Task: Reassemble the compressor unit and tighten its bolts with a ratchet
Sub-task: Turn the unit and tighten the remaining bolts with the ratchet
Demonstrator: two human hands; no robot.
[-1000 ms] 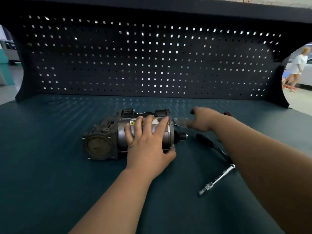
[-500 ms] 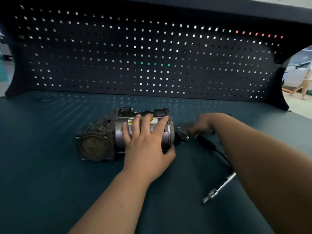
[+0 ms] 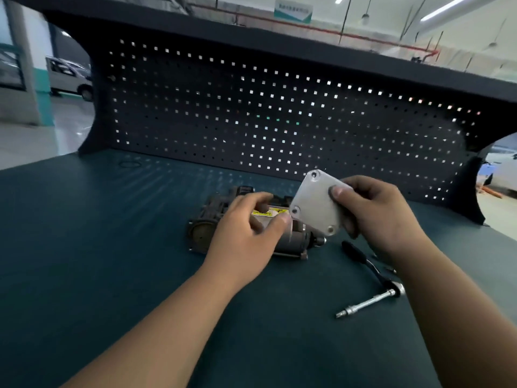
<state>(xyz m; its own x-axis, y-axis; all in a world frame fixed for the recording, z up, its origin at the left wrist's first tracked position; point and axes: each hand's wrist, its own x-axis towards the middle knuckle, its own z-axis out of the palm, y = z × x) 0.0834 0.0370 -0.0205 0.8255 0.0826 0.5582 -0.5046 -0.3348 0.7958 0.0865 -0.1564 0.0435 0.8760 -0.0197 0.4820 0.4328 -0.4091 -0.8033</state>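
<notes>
Right hand (image 3: 383, 217) pinches cover plate (image 3: 313, 205) aloft, just above the right end of compressor (image 3: 205, 219) — long axis left-right on bench, left hand (image 3: 249, 239) curled over its barrel — ratchet (image 3: 356, 254) lying near right.

light: dim fg, bright bg | src: white ceiling strip lamps (image 3: 444, 8), daylight thru holes of dark perforated metal backboard (image 3: 195, 107) | blur: motion smear, left hand (image 3: 246, 233) worst | dist: wide-angle edge bowing
</notes>
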